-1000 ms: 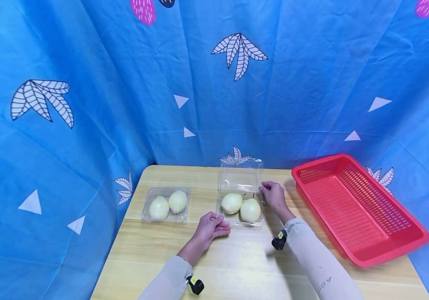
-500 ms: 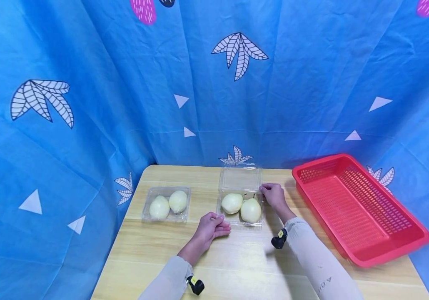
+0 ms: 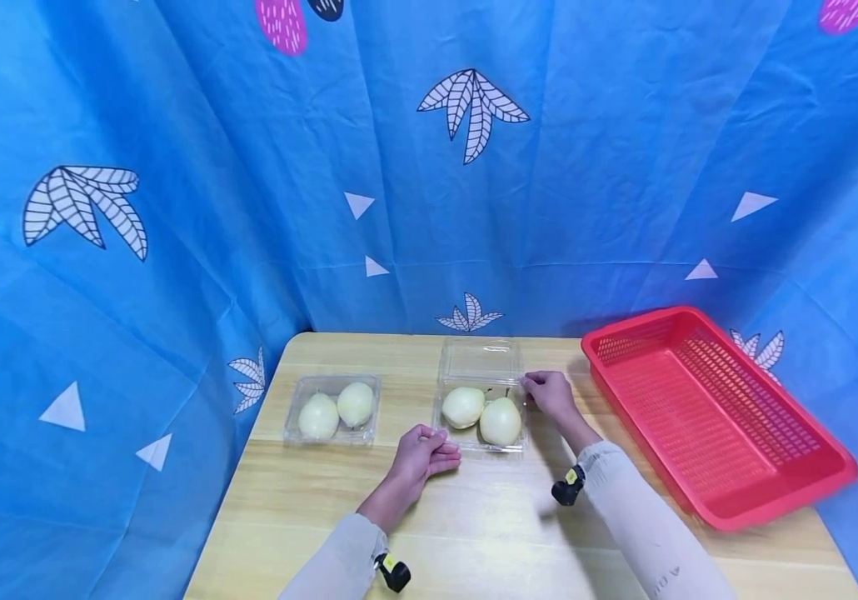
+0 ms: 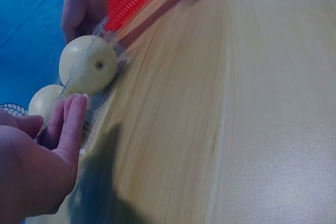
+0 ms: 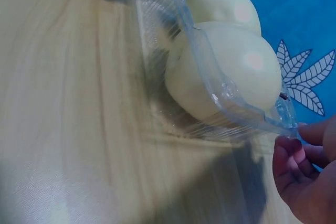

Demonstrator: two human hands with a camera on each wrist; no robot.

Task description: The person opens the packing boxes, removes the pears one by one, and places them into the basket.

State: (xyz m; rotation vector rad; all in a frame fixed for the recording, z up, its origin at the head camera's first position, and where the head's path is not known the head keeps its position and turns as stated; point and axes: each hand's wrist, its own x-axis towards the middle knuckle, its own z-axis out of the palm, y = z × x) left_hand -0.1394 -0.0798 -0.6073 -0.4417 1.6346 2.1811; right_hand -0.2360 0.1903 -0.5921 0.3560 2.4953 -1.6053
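Observation:
A clear plastic clamshell box (image 3: 474, 446) rests on the table with two pale yellow pears (image 3: 501, 422) in its base. Its lid (image 3: 480, 360) is folded back toward the curtain. My left hand (image 3: 416, 458) pinches the box's front left rim between thumb and fingers, as the left wrist view confirms. At the right side, near the hinge, my right hand (image 3: 551, 400) pinches the edge with thumb and fingertips. From the right wrist, the pears (image 5: 226, 72) show behind the thin rim (image 5: 210, 85), fingers at its corner.
Another clear box (image 3: 292, 423) holding two pears (image 3: 356, 404) sits to the left. On the right stands a red plastic basket (image 3: 721, 433) with slotted walls, set at an angle. A blue patterned curtain (image 3: 459, 208) hangs behind the wooden table (image 3: 489, 533).
The lid has swung further back and down toward the table. My right hand has shifted slightly down in the head view, still at the box edge. The left hand keeps its hold.

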